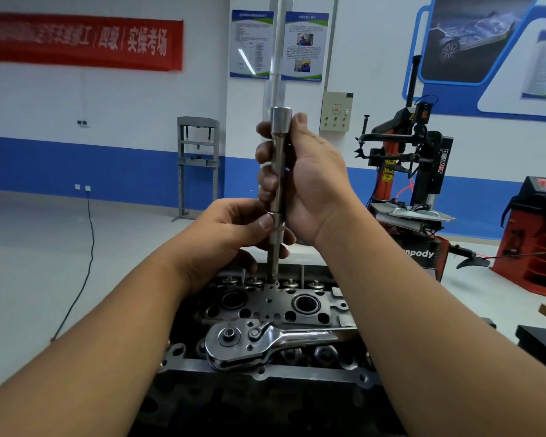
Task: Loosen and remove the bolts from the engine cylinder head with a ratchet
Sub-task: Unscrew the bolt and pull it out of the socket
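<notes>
The engine cylinder head lies in front of me, grey metal with round bores and valve springs along its far edge. A long steel extension bar with a socket stands upright, its lower end on a bolt at the far side of the head. My right hand grips the upper part of the bar, fingers wrapped round it. My left hand pinches the bar's lower part between thumb and fingers. The chrome ratchet lies flat on the head, detached from the bar, handle pointing right.
A tyre changer stands behind on the right, with a red machine beside it. A grey press frame stands against the blue-and-white wall. A black cable runs across the floor on the left. Dark blocks sit at right.
</notes>
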`<state>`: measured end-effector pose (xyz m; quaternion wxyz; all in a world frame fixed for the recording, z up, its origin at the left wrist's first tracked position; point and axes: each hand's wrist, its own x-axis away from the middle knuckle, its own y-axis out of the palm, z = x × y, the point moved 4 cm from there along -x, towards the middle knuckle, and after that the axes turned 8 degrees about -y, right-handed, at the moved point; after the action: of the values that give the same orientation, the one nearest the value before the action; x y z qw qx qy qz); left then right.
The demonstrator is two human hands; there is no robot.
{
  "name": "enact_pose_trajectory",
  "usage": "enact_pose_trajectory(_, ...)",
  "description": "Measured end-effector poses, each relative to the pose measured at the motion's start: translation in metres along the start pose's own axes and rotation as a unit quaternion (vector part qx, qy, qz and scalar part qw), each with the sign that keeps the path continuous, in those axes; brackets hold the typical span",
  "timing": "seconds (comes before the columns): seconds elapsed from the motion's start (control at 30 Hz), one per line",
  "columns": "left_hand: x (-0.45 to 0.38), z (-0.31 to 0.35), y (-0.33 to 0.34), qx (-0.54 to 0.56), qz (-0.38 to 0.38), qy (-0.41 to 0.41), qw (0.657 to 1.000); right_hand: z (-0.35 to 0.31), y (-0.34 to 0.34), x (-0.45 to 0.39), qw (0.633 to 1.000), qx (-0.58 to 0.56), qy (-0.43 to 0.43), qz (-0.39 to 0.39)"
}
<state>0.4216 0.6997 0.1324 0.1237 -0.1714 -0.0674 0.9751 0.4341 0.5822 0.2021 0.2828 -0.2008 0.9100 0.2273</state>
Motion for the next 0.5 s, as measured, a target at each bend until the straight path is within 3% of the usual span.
enact_pose_trajectory(0.2, 0.013, 0.007, 0.007, -0.046, 0.078, -0.020, 0.996, 0.000, 0.003, 0.001, 0.999, -0.018, -0.040, -0.020)
enact_pose_trajectory(0.37, 0.028, 0.004, 0.011, -0.068, 0.134, 0.000, 0.989, 0.006, 0.007, 0.007, 0.999, -0.015, -0.013, -0.033)
enact_pose_trajectory(0.5, 0.021, 0.015, 0.025, -0.153, 0.165, -0.009, 0.974, 0.003, 0.003, 0.010, 1.000, 0.001, -0.028, 0.004)
